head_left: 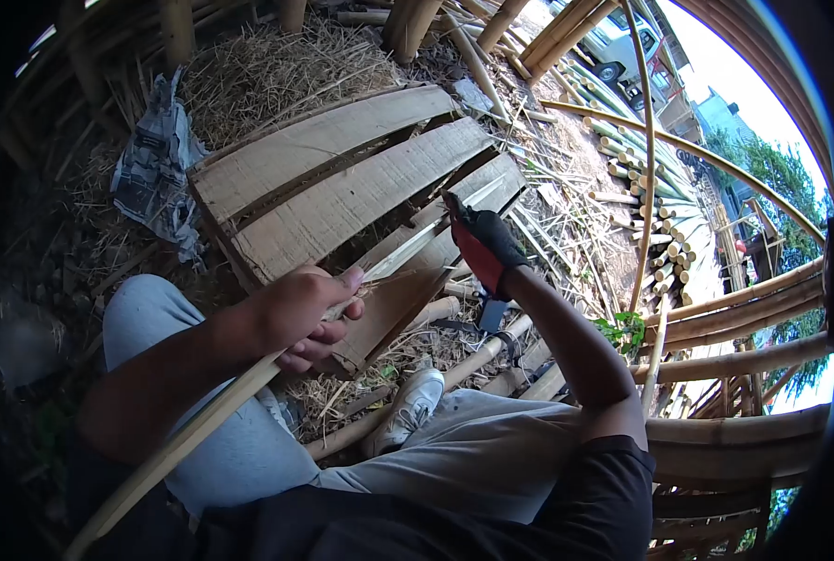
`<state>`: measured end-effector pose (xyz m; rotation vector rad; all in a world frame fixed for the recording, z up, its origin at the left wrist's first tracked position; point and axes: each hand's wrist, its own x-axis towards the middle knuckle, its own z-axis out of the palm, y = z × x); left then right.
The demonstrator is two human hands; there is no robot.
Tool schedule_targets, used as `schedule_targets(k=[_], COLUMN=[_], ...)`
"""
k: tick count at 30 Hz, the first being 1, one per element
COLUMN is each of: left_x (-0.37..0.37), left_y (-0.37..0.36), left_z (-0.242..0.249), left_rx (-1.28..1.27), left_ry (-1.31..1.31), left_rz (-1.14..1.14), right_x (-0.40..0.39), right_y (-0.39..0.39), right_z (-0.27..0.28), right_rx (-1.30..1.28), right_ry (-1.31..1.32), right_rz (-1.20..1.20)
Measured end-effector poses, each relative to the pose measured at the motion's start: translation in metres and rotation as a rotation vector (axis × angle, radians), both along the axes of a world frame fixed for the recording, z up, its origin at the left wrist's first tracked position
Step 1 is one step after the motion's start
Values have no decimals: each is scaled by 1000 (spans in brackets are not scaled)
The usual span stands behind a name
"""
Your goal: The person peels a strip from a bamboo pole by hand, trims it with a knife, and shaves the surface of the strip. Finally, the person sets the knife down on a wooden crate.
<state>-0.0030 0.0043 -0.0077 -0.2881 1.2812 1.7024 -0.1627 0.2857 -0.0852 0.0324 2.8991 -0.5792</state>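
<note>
A long pale bamboo strip (pixel 188 425) runs from the lower left across my lap and through my left hand (pixel 309 307). The bare fingers of that hand are wrapped around it. Beyond the fingers, a thin light length stretches over the wooden slats (pixel 361 168) toward my right hand (pixel 485 245). This hand wears a red and black glove and is closed around the strip near the right end of the slats. Whether the glove also holds a small tool cannot be made out.
Crumpled newspaper (pixel 158 164) lies left of the slats, beside dry straw (pixel 272 79). A small dark box (pixel 493 316) is strapped near a bamboo pole under my right forearm. Cut bamboo poles (pixel 665 248) are stacked at right, near a bamboo frame (pixel 735 360). A vehicle (pixel 618 56) stands beyond.
</note>
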Motion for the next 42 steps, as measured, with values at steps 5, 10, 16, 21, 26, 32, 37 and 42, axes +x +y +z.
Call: schedule_targets(k=[5, 10, 16, 21, 26, 32, 37, 42], left_x=[0, 7, 7, 4, 8, 7, 8, 7], left_y=[2, 2, -2, -7, -3, -4, -3, -3], left_z=[-2, 5, 2, -1, 0, 3, 5, 7], left_rx=[-9, -39, -37, -26, -37, -34, -29, -48], left_ry=[20, 42, 40, -5, 101, 57, 100, 90], left_rz=[9, -8, -15, 5, -5, 21, 10, 12], right_x=[13, -35, 0, 52, 13, 67, 8, 60], right_y=[-6, 31, 3, -36, -21, -41, 19, 0], right_z=[-3, -9, 14, 44, 44, 85, 68, 50], right_rx=[-13, -184, -264, -199, 33, 358, 227, 200], right_ry=[112, -70, -95, -120, -108, 8, 171, 430], right_rz=[-9, -87, -40, 231, -29, 423, 436, 601])
